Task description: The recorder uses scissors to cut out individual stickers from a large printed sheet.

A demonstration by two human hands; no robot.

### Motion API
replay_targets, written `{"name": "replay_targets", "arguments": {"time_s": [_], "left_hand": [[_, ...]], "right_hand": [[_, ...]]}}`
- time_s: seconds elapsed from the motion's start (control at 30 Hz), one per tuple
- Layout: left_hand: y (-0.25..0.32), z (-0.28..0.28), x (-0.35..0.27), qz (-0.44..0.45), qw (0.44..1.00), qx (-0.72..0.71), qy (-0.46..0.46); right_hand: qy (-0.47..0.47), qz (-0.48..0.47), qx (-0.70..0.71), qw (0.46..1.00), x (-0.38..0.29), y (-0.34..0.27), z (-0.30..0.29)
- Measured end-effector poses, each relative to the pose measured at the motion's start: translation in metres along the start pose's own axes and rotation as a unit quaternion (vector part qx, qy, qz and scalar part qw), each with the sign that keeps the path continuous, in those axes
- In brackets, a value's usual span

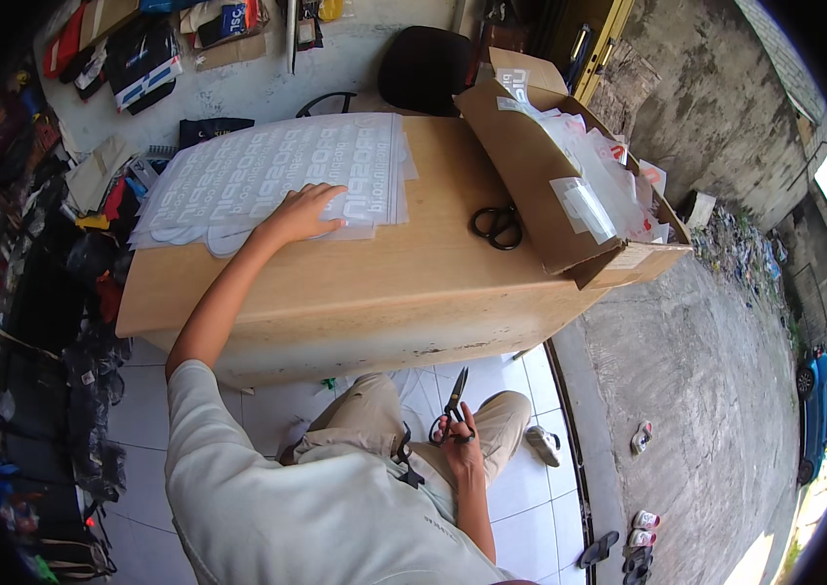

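My left hand (309, 212) rests, fingers spread, on the near right part of a stack of translucent printed plastic sheets (267, 172) lying on the wooden desk (355, 274). Below the desk's front edge, over my lap, my right hand (462, 442) holds black-handled scissors (457, 402) by their finger loops, with the blades pointing up and slightly parted. Black loop handles (495, 227) of what look like other scissors lie on the desk beside the cardboard box; the rest is hidden.
An open cardboard box (530, 175) filled with plastic pieces stands tilted at the desk's right end. A black chair (425, 69) is behind the desk. Packaged goods (143, 66) hang on the back wall, and clutter crowds the left side. Sandals (598, 550) lie by the tiled floor's edge.
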State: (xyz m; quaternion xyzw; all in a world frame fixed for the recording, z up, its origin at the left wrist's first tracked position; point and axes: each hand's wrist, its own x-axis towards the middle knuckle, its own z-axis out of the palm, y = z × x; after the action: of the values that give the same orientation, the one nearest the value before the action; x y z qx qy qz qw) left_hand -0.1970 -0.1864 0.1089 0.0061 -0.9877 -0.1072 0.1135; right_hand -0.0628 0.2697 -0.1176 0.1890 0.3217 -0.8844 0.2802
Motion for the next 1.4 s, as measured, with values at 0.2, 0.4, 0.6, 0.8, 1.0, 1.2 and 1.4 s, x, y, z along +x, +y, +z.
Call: {"name": "replay_targets", "arguments": {"time_s": [0.2, 0.4, 0.6, 0.8, 1.0, 1.2, 1.4], "left_hand": [[0.001, 0.022, 0.024, 0.068, 0.996, -0.022, -0.052], [0.008, 0.024, 0.054, 0.079, 0.995, 0.043, -0.049], [-0.012, 0.036, 0.062, 0.087, 0.995, -0.007, -0.056], [-0.005, 0.044, 0.054, 0.090, 0.996, 0.024, 0.006], [0.011, 0.025, 0.065, 0.088, 0.990, 0.084, -0.073], [0.023, 0.011, 0.078, 0.131, 0.974, 0.147, -0.115], [0.016, 0.010, 0.093, 0.179, 0.965, 0.131, -0.137]], "right_hand": [[0.069, -0.015, -0.030, 0.997, 0.032, 0.015, -0.005], [0.065, -0.019, -0.038, 0.997, 0.028, 0.016, -0.009], [0.064, -0.027, -0.038, 0.997, 0.024, 0.015, -0.011], [0.052, -0.031, -0.051, 0.997, 0.025, 0.016, -0.012], [0.063, -0.030, -0.066, 0.995, 0.024, 0.018, -0.009], [0.057, -0.035, -0.059, 0.996, 0.024, 0.018, -0.008], [0.061, -0.041, -0.068, 0.995, 0.021, 0.015, -0.005]]}}
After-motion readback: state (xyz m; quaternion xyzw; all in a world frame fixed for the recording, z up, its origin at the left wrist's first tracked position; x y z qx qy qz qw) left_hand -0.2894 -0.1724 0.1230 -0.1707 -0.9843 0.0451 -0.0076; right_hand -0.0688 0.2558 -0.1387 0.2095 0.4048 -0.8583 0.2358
